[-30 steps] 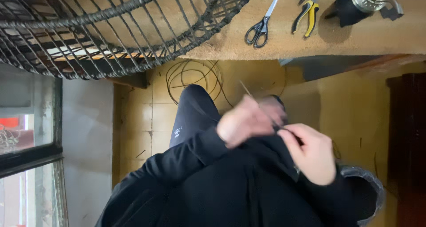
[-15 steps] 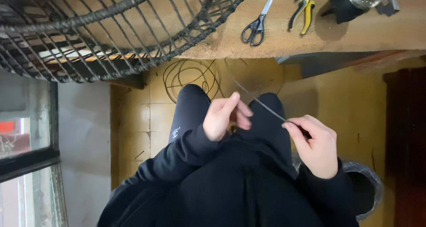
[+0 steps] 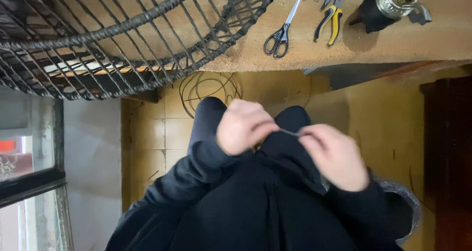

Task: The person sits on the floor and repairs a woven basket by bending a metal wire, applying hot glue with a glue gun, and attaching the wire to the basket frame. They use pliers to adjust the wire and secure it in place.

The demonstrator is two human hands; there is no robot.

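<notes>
Yellow tiled floor [image 3: 147, 133], wooden table [image 3: 393, 44] above with big wire basket [image 3: 123, 40], scissors [image 3: 281, 32], pliers [image 3: 330, 20]. Left hand [image 3: 244, 126] and right hand [image 3: 334, 155] near, both pinched on thin wire [image 3: 291, 132]. Wire runs between them, roughly left-right; blurred, grip probably fingertip.

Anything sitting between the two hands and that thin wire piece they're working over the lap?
Nothing visible does. The left hand and right hand both pinch the short wire piece directly, over the dark trousers. Motion blur hides the fingertips' exact grip.
</notes>
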